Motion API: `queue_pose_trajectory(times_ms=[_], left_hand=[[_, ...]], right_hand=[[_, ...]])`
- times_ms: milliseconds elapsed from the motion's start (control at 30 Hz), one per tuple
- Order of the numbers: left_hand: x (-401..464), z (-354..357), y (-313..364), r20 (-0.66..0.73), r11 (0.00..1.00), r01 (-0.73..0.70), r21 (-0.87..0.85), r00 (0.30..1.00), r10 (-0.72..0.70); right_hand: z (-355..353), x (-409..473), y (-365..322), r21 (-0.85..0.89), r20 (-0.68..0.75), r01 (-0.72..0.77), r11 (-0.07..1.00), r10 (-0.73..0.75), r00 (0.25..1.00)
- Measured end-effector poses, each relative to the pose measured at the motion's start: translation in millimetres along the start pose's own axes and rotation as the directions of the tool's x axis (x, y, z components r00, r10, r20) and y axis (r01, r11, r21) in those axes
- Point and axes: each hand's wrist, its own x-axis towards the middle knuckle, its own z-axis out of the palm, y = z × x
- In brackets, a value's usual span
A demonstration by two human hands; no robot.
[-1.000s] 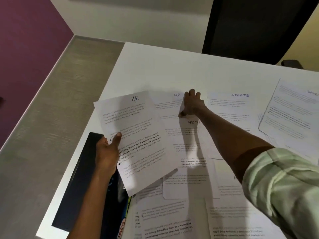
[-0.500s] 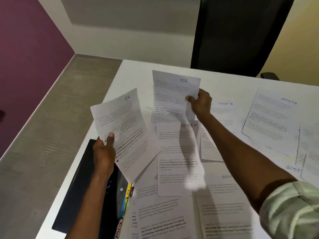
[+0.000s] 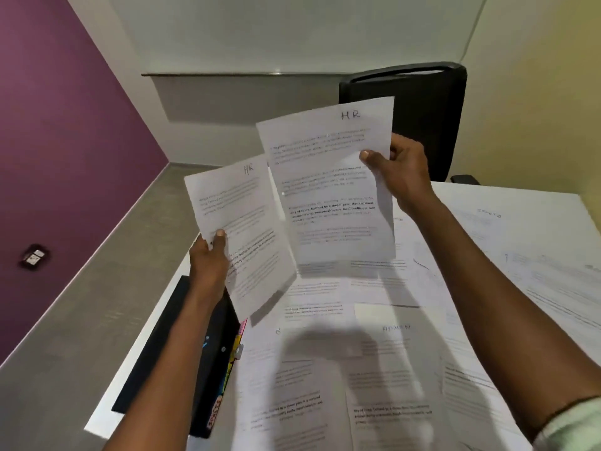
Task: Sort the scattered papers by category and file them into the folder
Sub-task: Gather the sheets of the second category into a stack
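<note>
My left hand [image 3: 208,260] pinches the lower left edge of a printed sheet marked "HR" [image 3: 240,222], held up above the table. My right hand [image 3: 398,172] grips the right edge of a second "HR" sheet [image 3: 328,187], raised higher and overlapping the first sheet's right side. Below them, several printed papers [image 3: 374,369] lie scattered over the white table [image 3: 156,323], one marked "ADMIN" [image 3: 395,328]. A black folder [image 3: 169,349] with coloured tabs lies at the table's left edge, partly hidden by my left forearm.
A black office chair [image 3: 426,118] stands behind the table's far edge. More sheets, one marked "SPORTS" [image 3: 487,213], cover the table's right side. The grey floor and a purple wall are to the left, with a small dark object [image 3: 34,257] on the wall.
My right hand has lifted the second HR sheet off the table and brought it up beside the sheet in my left hand. The left hand has also risen. The view has tilted upward.
</note>
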Motion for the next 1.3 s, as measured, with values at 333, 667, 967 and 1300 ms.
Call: queue_pose_trajectory(times_ms=[333,667,967,1300], left_hand=[[-130,67,10,0.451,0.884,0.466,-0.018,0.793,-0.409],[-251,108,-61,0.525,0.799,0.600,-0.026,0.689,-0.500],[-280,131,-52,0.283,1.000,0.029,0.008,0.959,-0.030],[-309,144,-123,0.275,0.975,0.160,0.156,0.941,-0.198]], right_hand=[[-64,-117,22,-0.105,0.137,-0.338,0.935,0.350,0.926],[-101,-255,93,-0.009,-0.196,-0.526,0.850,0.514,0.835],[-152,-276,95,-0.032,0.018,-0.313,0.949,0.313,0.949],[-141,-333,163,-0.063,-0.047,-0.469,0.881,0.467,0.883]])
